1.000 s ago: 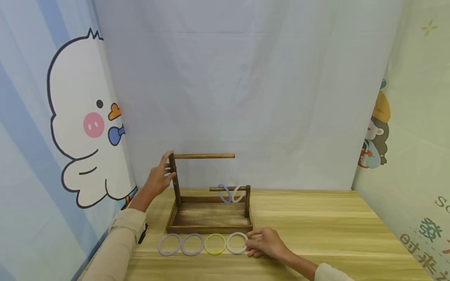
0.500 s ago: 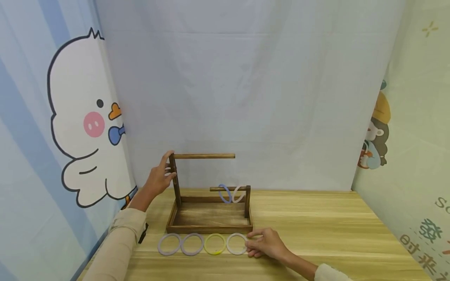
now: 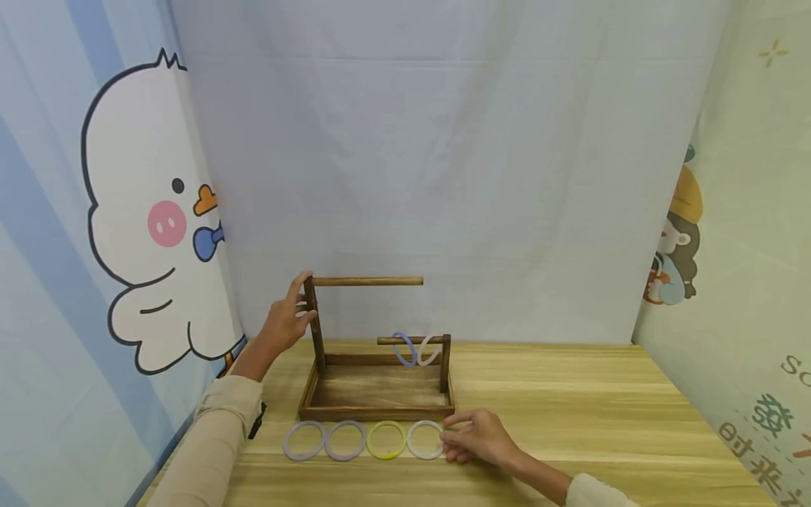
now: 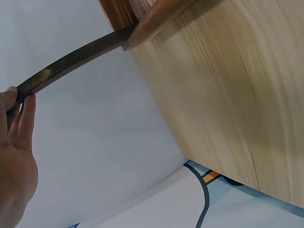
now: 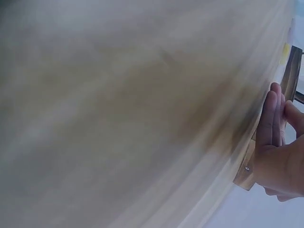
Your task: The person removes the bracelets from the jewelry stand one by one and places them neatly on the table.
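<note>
My left hand (image 3: 286, 320) grips the top of the tall left post (image 4: 71, 59) of a dark wooden bangle stand (image 3: 374, 413). On the table in front of the stand lies a row of bangles: two lavender bangles (image 3: 286, 442), a yellow bangle (image 3: 388, 456) and a white bangle (image 3: 418, 456) at the right end. The right hand (image 3: 479, 438) pinches the white bangle's right edge, thumb and fingers close together; in the right wrist view the contact is hidden. A blue bangle (image 3: 399, 351) and a pale pink bangle (image 3: 423, 357) hang on the stand's lower bar (image 3: 385, 341).
The stand's upper bar (image 3: 370, 282) points right from the tall post and bears nothing. Its tray base sits on the wood-grain table (image 3: 557, 415). A pale curtain (image 3: 456, 176) closes off the back, with printed curtains at both sides.
Both hands keep their places. The white bangle has shifted very slightly toward the near edge since the first frame.
</note>
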Tool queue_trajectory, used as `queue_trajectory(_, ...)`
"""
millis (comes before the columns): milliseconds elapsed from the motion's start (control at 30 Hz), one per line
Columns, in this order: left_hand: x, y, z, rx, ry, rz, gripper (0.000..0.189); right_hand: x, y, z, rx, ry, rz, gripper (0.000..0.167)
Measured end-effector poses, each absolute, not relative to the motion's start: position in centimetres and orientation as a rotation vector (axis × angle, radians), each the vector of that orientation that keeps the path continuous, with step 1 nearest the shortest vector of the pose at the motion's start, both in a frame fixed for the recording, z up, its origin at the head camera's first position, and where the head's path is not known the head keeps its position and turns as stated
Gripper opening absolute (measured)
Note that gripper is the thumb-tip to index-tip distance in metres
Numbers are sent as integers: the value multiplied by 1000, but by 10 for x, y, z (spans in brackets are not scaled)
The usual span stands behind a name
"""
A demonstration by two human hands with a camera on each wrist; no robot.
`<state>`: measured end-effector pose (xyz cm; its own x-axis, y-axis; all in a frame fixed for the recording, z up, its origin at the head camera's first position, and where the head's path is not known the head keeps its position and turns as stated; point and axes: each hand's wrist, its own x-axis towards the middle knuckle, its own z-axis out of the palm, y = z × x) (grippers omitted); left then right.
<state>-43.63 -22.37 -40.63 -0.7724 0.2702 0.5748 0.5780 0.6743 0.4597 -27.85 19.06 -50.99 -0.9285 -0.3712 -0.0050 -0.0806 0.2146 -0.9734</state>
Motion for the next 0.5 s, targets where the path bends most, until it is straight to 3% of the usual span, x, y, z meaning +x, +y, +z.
queue_trajectory(500,-434,-223,-406,-665,-2413,-892,86,-288,181,-492,-527,2369,-1773,32)
